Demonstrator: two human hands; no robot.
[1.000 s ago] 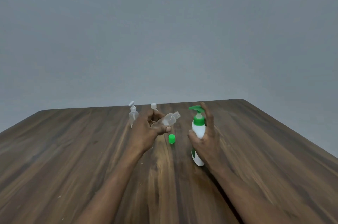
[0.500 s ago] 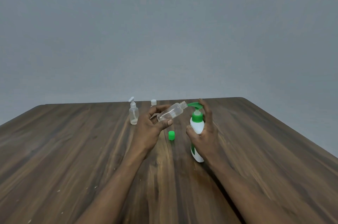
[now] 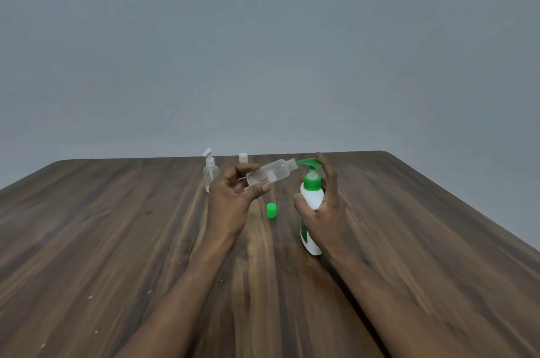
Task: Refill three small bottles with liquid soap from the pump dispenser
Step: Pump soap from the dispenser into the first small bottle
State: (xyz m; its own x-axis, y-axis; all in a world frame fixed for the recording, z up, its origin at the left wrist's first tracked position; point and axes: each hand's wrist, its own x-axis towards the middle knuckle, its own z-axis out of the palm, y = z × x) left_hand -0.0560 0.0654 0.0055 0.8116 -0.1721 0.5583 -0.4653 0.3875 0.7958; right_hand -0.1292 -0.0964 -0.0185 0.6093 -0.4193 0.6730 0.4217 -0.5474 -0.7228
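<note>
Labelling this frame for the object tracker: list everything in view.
pump dispenser: 1, white with green pump, standing on table, in right hand
open bottle: 1, clear, tilted in left hand, neck at dispenser nozzle
cap: 1, green, on table between hands
pump-top bottle: 1, clear with white top, standing far left
capped bottle: 1, white cap, behind left hand, mostly hidden
table: 1, dark brown wood
wall: 1, grey, behind table
left hand: 1, holds open bottle
right hand: 1, grips pump dispenser
</note>
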